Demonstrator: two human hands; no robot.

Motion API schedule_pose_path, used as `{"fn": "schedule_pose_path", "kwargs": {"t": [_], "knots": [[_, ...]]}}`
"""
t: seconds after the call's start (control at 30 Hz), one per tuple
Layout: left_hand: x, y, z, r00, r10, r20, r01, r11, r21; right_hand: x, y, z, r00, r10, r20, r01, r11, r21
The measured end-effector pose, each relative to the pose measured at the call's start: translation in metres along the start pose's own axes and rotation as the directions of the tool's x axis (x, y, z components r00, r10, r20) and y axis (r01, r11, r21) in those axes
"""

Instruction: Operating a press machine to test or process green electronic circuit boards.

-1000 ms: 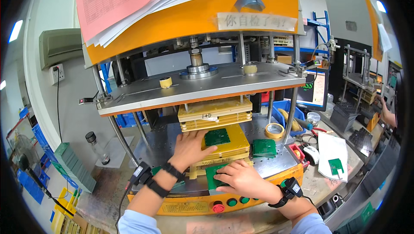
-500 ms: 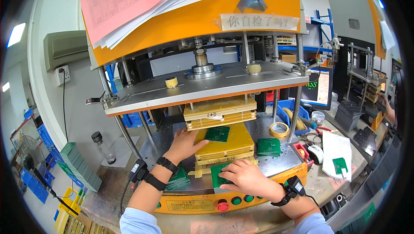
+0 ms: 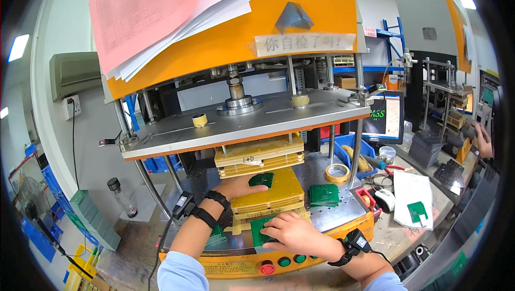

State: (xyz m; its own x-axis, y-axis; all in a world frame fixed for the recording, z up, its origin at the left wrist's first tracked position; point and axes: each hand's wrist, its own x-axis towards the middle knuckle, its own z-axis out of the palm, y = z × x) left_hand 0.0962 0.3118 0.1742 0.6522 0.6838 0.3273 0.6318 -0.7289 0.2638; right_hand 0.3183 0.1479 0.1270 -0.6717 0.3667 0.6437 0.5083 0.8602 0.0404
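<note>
I've 1 green PCB (image 3: pixel 261 180) seated on lower fixture (image 3: pixel 282 191), press plate (image 3: pixel 182 130) up; L hand (image 3: pixel 238 187) at it, grip unclear; R hand (image 3: pixel 298 232) fingers near-together on front PCB stack (image 3: pixel 258 227), clamped or not unclear, done vs. left can't tell.

The left forearm (image 3: pixel 190 235) is slanting inward from the lower left; the left hand (image 3: pixel 239 186) is extending near mid-frame, its thumb pointing right, its fingers mostly hidden. From the lower right, the right forearm (image 3: pixel 367 266) is angling leftward, the right hand (image 3: pixel 298 233) curling its fingers below centre.
</note>
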Motion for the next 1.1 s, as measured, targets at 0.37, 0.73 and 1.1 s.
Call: {"fn": "schedule_pose_path", "kwargs": {"t": [0.37, 0.73, 1.1], "knots": [[-0.142, 0.065, -0.036, 0.884, -0.319, -0.342, 0.41, 0.881, 0.239, 0.001, 0.003, -0.007, 0.997, 0.046, 0.062, -0.046, 0.999, 0.004], [-0.216, 0.036, 0.001, 0.918, -0.311, -0.247, 0.378, 0.876, 0.3, 0.027, 0.012, -0.018, 0.931, 0.118, 0.345, -0.137, 0.99, 0.03], [-0.305, 0.125, 0.059, 0.894, -0.211, -0.395, 0.23, 0.973, 0.001, 0.049, 0.039, -0.036, 0.98, 0.094, 0.175, -0.101, 0.994, 0.03]]}}
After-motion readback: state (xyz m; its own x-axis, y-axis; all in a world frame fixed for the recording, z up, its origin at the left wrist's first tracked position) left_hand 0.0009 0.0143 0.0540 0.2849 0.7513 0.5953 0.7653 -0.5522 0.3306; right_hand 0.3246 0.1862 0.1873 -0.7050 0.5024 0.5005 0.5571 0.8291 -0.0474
